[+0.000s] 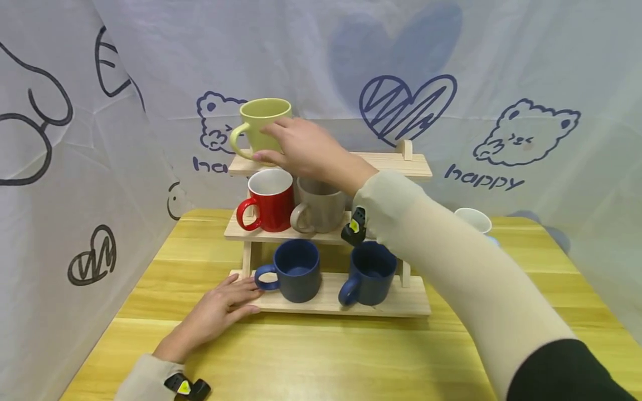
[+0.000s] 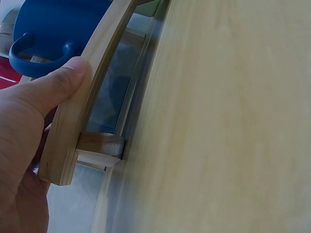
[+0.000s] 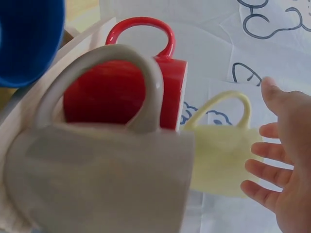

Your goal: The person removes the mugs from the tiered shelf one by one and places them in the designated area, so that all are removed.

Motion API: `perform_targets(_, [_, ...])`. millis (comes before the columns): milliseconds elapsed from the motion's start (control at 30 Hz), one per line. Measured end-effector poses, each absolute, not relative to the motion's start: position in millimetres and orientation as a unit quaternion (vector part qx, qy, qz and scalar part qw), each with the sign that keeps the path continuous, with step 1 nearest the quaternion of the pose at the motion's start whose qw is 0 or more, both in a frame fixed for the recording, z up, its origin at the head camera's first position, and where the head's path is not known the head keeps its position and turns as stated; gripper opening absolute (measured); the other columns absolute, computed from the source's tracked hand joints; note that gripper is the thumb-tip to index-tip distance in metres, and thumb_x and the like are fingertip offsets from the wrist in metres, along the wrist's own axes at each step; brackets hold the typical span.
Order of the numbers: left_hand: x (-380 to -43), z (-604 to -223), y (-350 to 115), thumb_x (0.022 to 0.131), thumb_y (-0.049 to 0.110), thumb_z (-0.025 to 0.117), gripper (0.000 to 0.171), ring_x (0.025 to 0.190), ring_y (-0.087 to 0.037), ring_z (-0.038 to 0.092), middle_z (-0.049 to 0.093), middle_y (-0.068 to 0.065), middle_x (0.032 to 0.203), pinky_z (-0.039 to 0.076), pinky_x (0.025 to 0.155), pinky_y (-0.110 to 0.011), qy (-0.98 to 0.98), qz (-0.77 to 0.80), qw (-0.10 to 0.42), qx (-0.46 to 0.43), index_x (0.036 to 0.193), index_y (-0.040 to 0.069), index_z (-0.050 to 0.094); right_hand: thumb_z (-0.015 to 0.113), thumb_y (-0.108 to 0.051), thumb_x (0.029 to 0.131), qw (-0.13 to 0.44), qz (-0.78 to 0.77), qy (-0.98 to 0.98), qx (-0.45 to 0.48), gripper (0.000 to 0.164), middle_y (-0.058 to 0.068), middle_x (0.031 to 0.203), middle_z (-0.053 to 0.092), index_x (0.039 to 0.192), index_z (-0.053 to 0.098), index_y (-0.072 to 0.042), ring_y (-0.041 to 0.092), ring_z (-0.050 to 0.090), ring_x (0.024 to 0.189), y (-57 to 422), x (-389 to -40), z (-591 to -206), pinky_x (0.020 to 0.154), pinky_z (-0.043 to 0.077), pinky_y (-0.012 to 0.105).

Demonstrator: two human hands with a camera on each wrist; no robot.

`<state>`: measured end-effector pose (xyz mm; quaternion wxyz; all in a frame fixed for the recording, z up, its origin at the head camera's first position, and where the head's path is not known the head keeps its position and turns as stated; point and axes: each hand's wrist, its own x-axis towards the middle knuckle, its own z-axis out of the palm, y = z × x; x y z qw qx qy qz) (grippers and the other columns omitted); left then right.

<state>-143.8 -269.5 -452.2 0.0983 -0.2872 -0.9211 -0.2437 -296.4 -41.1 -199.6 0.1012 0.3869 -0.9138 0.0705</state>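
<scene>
In the head view, I see the right hand (image 1: 301,146) touching the light green mug (image 1: 263,133) on the top shelf of the wooden stand (image 1: 332,292); the forearm (image 1: 446,253) crosses before the middle shelf. In the left wrist view, the left hand (image 2: 23,114) grips the stand's lower corner, near a blue mug (image 2: 60,26). In the right wrist view, the grey mug (image 3: 104,179) partly blocks the red mug (image 3: 109,92); the right fingers (image 3: 267,172) are loosely spread.

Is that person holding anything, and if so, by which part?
Nothing appears gripped: the right hand is open by the yellow-green mug, not closed round it; the left hand rests on the left end of the bottom shelf.
</scene>
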Motion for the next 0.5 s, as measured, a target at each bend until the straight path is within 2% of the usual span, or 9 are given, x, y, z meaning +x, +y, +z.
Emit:
perform_targets(333, [-143.9,-453.8,-270.8,0.087,0.027,0.074,0.033,0.121,-0.021,0.059,0.067,-0.002,0.123,0.026,0.118,-0.039,-0.919,-0.242,0.108,-0.291,0.115,0.01,0.074,0.044,-0.059,0.098,0.115,0.017,-0.898,0.425,0.068,0.004,0.148,0.042,0.15,0.038,-0.016,0.022,0.039,0.136,-72.8,-297.6,-185.0,0.117,0.028,0.031])
perform_targets(500, [-142.1,-452.1,-270.7,0.087,0.027,0.074,0.032,0.119,-0.022,0.06,0.068,-0.003,0.122,0.029,0.116,-0.042,-0.915,-0.241,0.12,-0.302,0.114,0.009,0.074,0.043,-0.056,0.1,0.097,-0.015,-0.897,0.431,0.066,0.003,0.15,0.041,0.152,0.036,-0.016,0.02,0.036,0.139,-87.2,-298.0,-180.5,0.118,0.024,0.028])
